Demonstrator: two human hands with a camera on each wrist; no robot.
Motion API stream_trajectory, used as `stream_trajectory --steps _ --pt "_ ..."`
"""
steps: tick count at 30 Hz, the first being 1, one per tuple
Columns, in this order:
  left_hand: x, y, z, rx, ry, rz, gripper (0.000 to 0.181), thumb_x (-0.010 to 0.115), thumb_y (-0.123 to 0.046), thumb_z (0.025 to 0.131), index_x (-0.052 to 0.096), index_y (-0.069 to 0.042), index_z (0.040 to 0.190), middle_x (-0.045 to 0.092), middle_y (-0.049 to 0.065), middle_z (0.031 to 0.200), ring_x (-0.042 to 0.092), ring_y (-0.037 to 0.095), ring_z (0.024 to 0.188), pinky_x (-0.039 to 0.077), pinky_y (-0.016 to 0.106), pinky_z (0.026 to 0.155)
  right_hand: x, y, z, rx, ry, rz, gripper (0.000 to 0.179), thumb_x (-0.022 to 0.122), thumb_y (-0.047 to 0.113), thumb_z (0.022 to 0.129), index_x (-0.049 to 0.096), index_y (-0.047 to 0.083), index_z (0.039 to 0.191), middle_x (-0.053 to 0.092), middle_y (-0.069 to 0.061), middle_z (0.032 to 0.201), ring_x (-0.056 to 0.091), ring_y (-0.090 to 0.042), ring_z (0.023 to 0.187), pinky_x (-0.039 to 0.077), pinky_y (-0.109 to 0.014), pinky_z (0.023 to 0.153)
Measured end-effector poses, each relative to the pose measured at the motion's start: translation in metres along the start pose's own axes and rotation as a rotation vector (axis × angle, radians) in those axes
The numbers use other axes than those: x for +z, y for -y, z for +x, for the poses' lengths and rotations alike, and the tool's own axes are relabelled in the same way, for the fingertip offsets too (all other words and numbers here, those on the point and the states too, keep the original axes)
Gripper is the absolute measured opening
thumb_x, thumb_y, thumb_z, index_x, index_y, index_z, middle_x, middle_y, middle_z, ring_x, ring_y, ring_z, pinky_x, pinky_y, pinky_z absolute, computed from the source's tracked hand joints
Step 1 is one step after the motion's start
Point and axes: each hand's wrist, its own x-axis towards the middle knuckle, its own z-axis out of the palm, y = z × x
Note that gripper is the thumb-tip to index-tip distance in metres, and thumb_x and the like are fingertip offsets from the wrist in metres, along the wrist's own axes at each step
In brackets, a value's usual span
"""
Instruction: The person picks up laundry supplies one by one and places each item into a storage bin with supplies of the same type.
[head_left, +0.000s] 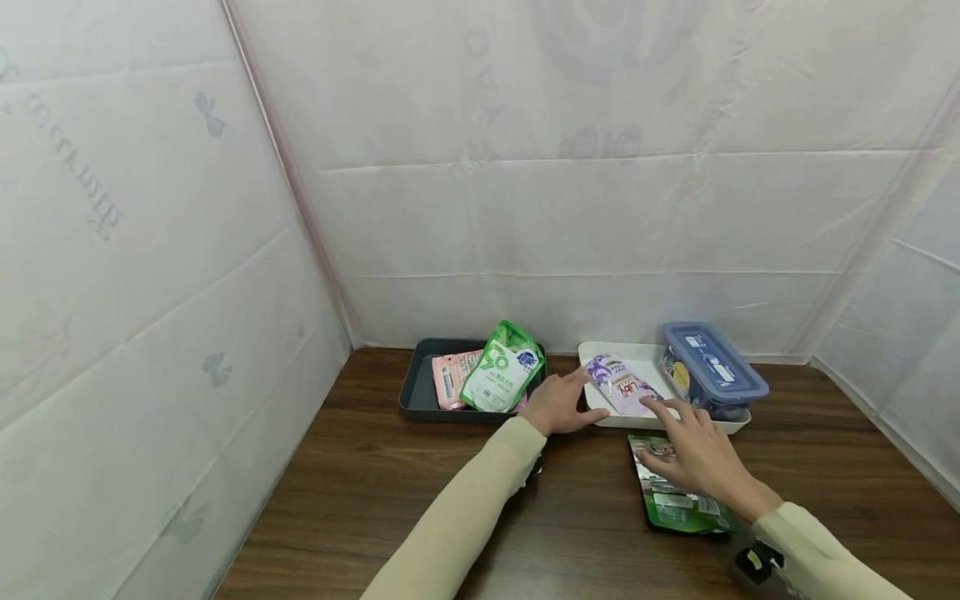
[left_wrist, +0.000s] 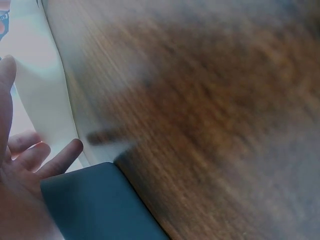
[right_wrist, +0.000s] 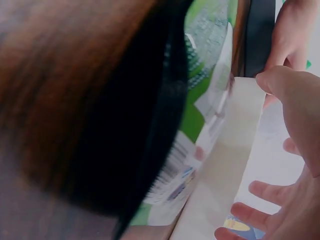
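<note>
A purple and white Liby pouch (head_left: 621,385) lies in the white tray (head_left: 637,350). My left hand (head_left: 558,404) reaches over the gap between the two trays, fingertips at the pouch's left end and thumb spread by the tray's front rim. Fingers spread, my right hand (head_left: 697,454) hovers over the front of the white tray, its fingertips near the pouch's lower right corner. Beneath that hand a green pouch (head_left: 682,517) lies on the table, partly hidden. In the right wrist view the spread fingers (right_wrist: 255,215) hold nothing.
To the left stands a dark grey tray (head_left: 416,392) with a green and white pouch (head_left: 501,371) on a pink pouch (head_left: 450,379). A blue-lidded container (head_left: 712,367) sits in the right part of the white tray. White sheeting (head_left: 600,225) walls off the table (head_left: 360,483).
</note>
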Motion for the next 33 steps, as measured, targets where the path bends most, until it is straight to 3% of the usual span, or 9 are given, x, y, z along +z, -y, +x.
stream_trajectory --steps 9,25,33 --pt "0.004 0.002 0.002 0.003 -0.014 0.002 0.079 0.056 -0.07 0.095 0.051 -0.014 0.151 0.06 0.002 0.145 0.068 0.022 0.113 0.055 0.032 0.094 0.001 0.001 -0.011 -0.006 -0.011 -0.014 0.083 0.083 0.05 0.081 0.047 0.022 0.15 0.055 -0.021 0.133 0.057 -0.047 0.102 0.049 -0.062 0.068" --pt "-0.004 -0.002 -0.002 -0.017 0.027 0.005 0.08 0.053 -0.069 0.097 0.047 -0.014 0.154 0.056 0.002 0.149 0.063 0.023 0.122 0.052 0.032 0.1 0.0 0.004 -0.027 0.032 0.025 -0.007 0.081 0.084 0.05 0.08 0.05 0.021 0.148 0.052 -0.023 0.136 0.053 -0.052 0.114 0.048 -0.068 0.071" --pt "-0.002 -0.001 0.0 -0.011 0.009 -0.004 0.079 0.055 -0.069 0.096 0.049 -0.014 0.152 0.061 0.003 0.143 0.066 0.022 0.115 0.053 0.032 0.096 -0.001 0.005 -0.033 0.045 0.045 -0.021 0.083 0.084 0.053 0.08 0.049 0.025 0.149 0.051 -0.017 0.137 0.055 -0.045 0.105 0.048 -0.054 0.062"
